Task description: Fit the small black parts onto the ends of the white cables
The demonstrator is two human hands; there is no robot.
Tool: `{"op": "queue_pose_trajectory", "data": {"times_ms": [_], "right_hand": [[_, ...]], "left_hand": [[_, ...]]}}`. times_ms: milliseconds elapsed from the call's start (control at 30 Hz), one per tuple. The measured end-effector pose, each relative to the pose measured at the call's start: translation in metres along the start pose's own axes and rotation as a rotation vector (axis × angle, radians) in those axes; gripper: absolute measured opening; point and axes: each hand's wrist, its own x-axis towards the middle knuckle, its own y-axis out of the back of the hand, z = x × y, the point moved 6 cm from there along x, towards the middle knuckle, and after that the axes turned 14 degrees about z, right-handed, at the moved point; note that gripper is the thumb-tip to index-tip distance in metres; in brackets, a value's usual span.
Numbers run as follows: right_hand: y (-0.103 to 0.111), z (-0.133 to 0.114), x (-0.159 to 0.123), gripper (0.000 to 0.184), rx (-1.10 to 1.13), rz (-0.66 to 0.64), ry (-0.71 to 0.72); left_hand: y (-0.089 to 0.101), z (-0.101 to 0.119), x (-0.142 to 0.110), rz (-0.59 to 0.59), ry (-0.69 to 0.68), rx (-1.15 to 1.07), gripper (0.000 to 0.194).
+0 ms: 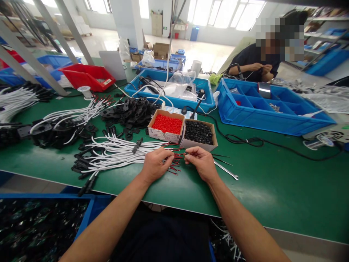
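A bundle of white cables (122,154) lies across the green table, with black connectors at the left and thin red and black wire ends at the right. My left hand (157,163) is closed in a pinch at the stripped end of one cable, thumb against the index finger. Facing it, my right hand (201,163) pinches a small black part (186,154) at the tip of a red wire; fingers partly hide it. Just behind the hands stand a carton of small red pieces (167,123) and a carton of small black pieces (199,131).
Right of my hand lie a wrench (227,171) and thin dark pointed tips (222,156). Black plastic parts (136,111) are heaped behind the cables. Blue bins (261,114) and a red bin (84,76) stand farther back. A co-worker (248,58) sits across the table.
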Motion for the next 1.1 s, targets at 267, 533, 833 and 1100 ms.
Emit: {"op": "queue_pose_trajectory", "data": {"times_ms": [267, 533, 833, 1100], "right_hand": [[0.004, -0.007, 0.000, 0.028, -0.315, -0.084, 0.126], [-0.013, -0.021, -0.010, 0.014, -0.498, -0.169, 0.462], [-0.020, -0.016, -0.016, 0.017, -0.587, -0.253, 0.569], [-0.024, -0.035, -0.022, 0.015, -0.837, -0.142, 0.804]], "left_hand": [[-0.002, 0.000, 0.000, -0.061, -0.055, 0.011, 0.015], [-0.013, 0.004, -0.005, -0.191, -0.067, -0.121, 0.024], [-0.023, 0.001, -0.011, -0.307, -0.021, -0.141, 0.010], [-0.016, 0.011, -0.005, -0.284, 0.027, -0.193, 0.027]]}}
